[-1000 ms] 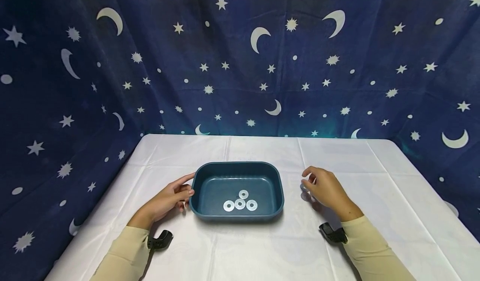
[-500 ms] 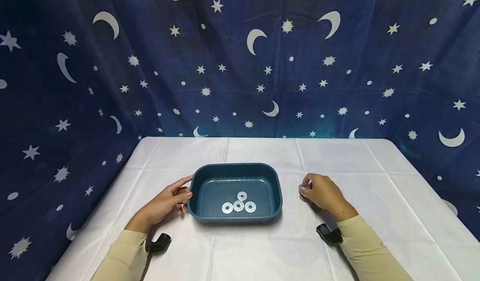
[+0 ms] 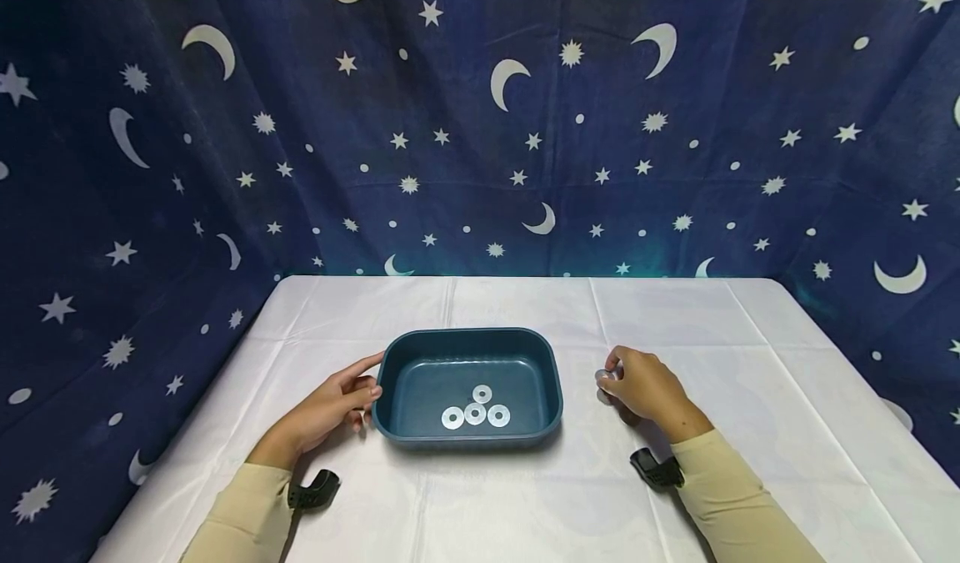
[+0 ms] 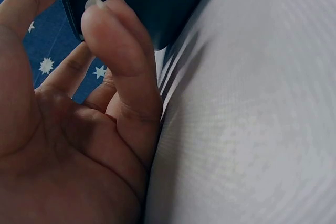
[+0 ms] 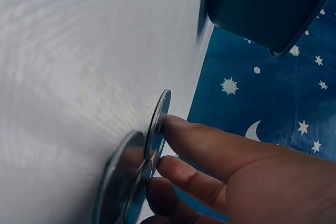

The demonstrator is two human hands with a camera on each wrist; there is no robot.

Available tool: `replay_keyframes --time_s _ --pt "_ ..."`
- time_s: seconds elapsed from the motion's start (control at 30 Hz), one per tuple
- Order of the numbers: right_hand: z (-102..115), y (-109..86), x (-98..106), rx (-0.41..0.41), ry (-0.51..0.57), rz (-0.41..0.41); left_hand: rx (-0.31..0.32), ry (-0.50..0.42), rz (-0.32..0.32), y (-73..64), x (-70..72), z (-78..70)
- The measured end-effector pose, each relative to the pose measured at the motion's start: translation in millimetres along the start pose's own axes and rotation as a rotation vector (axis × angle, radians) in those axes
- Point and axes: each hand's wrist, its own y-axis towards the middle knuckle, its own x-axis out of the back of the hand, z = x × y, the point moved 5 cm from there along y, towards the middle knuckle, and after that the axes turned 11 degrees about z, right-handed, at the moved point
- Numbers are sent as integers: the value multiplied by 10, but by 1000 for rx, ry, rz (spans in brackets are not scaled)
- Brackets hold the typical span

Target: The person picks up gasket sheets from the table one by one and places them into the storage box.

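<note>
A dark blue-green rectangular tray [image 3: 468,442] stands on the table. Inside it, several flat metal washers [image 3: 475,414] lie toward the front. At the tray's left end is my left hand [image 3: 322,409], its loosely bent fingers and thumb touching the outside wall. To the right of the tray, my right hand [image 3: 651,388] reaches down to more washers on the cloth. In the right wrist view, its thumb and fingertips meet one washer [image 5: 157,124] and appear to pinch it. Other washers [image 5: 118,182] sit right beside it, partly overlapping in that view.
A white cloth [image 3: 525,505] with fold creases covers the table. Behind and to the left hangs a dark blue curtain [image 3: 450,87] with moons and stars. Black wrist mounts [image 3: 315,490] sit under both forearms.
My right hand has lowered onto the washers and its thumb and fingers have closed in on one. The left hand stays at the tray's side. The whole view has shifted slightly.
</note>
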Motion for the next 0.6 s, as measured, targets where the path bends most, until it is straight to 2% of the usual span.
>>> replay_keyframes --time_s 0.23,0.47,0.6 --pt "-17 14 -35 -31 46 54 12 5 -16 -9 0 -11" --pt "49 21 -17 81 64 -42 17 10 -30 -10 1 -10" --pt "73 22 -26 101 89 -41 27 13 -42 -9 6 1"
